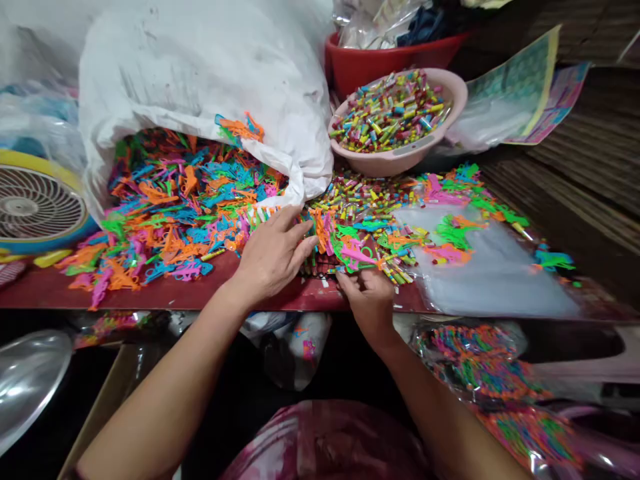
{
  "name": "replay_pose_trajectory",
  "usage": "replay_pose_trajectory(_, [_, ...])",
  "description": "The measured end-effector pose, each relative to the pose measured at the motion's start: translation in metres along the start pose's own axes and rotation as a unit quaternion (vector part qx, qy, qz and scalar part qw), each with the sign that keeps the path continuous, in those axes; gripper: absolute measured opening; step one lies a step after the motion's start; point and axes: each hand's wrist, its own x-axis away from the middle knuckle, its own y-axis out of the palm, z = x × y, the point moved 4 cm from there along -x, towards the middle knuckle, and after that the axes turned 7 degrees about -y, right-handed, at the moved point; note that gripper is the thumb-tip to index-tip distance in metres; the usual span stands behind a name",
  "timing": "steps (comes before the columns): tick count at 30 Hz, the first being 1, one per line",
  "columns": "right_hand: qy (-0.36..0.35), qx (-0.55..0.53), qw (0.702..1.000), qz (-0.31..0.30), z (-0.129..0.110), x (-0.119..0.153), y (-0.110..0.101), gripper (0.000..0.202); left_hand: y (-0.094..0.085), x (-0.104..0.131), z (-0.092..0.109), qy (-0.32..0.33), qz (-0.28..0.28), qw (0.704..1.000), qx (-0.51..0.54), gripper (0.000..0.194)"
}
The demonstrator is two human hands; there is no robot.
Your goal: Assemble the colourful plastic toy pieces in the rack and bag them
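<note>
My left hand (pixel 275 253) lies over the front of a loose heap of bright plastic toy pieces (pixel 170 220), some pistol-shaped. Its fingers are stretched out and apart, and no held thing shows. My right hand (pixel 370 293) is at the table's front edge, its fingers curled and thumb drawn in. By its thumb tip are small striped tubes (pixel 400 272), and whatever the fingers pinch is hidden. Just beyond it lies a pink toy piece (pixel 359 255) over green ones. More tubes (pixel 355 193) are spread behind, between both hands and the basin.
A big white sack (pixel 200 67) spills toys at the left. Behind the tubes stands a pink basin (pixel 395 160) full of tubes, near a red tub (pixel 380 67). Clear plastic bags (pixel 490 273) lie right. A yellow-rimmed fan (pixel 40 200) stands left; packed bags (pixel 495 377) sit below.
</note>
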Motion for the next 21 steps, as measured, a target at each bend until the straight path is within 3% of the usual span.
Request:
replay_pose_trajectory(4, [-0.041, 0.04, 0.998, -0.013, -0.003, 0.002, 0.016, 0.035, -0.002, 0.003, 0.0, 0.003, 0.001, 1.0, 0.018, 0.048])
replay_pose_trajectory(7, [-0.059, 0.061, 0.995, -0.046, -0.003, 0.005, 0.024, 0.025, -0.004, 0.002, -0.001, 0.004, 0.005, 1.0, 0.026, 0.047])
replay_pose_trajectory(13, [-0.111, 0.055, 0.987, -0.105, -0.014, 0.003, 0.029, 0.014, -0.006, 0.002, -0.003, -0.007, -0.003, 0.999, 0.04, 0.046])
replay_pose_trajectory(21, [-0.153, 0.07, 0.969, -0.178, -0.021, -0.002, 0.037, 0.015, -0.006, 0.004, -0.006, -0.009, 0.002, 0.998, 0.07, 0.044])
